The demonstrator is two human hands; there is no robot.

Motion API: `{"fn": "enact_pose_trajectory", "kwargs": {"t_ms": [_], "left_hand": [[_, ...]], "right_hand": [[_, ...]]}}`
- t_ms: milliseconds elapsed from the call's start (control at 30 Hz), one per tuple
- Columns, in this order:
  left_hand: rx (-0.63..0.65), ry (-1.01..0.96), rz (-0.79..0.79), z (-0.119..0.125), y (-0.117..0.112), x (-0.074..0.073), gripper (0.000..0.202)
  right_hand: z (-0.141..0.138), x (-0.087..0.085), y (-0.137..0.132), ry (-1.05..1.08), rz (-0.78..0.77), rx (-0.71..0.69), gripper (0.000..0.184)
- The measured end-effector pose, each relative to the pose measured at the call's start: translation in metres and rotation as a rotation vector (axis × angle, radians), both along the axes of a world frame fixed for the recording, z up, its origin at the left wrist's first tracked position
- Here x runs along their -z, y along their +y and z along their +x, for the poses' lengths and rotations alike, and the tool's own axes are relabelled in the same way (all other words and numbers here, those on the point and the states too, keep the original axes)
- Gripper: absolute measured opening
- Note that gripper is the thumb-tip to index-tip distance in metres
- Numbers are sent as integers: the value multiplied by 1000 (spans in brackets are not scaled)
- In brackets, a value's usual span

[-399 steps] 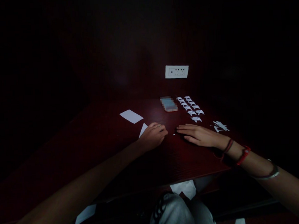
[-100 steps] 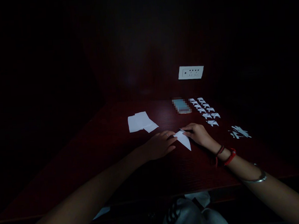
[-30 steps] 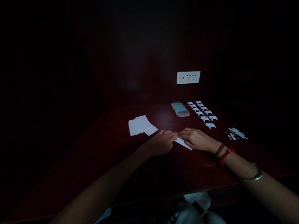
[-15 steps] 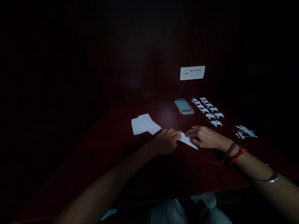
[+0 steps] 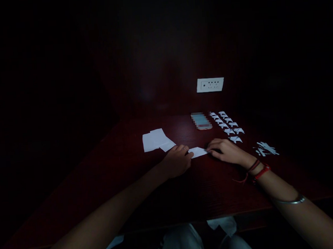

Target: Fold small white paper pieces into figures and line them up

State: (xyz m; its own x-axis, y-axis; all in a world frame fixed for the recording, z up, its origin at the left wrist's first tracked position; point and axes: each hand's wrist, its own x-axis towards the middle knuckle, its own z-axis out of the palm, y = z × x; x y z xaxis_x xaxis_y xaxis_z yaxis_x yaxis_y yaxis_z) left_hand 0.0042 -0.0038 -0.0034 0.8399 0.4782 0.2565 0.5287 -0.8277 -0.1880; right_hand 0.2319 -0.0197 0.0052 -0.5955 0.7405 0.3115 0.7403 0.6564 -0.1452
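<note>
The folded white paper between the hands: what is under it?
Dark red tabletop shows around the folded white paper; the surface beneath it is covered, so anything there cannot be seen. The left hand hides the paper's left end.

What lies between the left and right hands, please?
In the head view, a piece of white paper lies between the left hand and right hand, one end at each.

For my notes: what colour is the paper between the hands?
The paper is white, in the head view.

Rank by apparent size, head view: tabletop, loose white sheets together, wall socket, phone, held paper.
1. Tabletop
2. Loose white sheets
3. Wall socket
4. Phone, held paper: too close to rank; paper partly covered.
</note>
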Motion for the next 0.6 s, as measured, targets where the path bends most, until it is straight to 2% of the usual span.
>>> {"fn": "enact_pose_trajectory", "kwargs": {"t_ms": [133, 300, 500, 600], "left_hand": [[-29, -19, 6, -3, -5, 1, 26], [70, -34, -100, 0, -7, 4, 27], [106, -88, -185, 0, -8, 7, 27], [181, -114, -193, -2, -7, 8, 29]], "right_hand": [[2, 14, 11, 87, -9, 109, 33], [-1, 30, 22, 149, -7, 215, 35], [-7, 26, 22, 214, -104, 245, 18], [-11, 22, 19, 234, -115, 273, 14]]}}
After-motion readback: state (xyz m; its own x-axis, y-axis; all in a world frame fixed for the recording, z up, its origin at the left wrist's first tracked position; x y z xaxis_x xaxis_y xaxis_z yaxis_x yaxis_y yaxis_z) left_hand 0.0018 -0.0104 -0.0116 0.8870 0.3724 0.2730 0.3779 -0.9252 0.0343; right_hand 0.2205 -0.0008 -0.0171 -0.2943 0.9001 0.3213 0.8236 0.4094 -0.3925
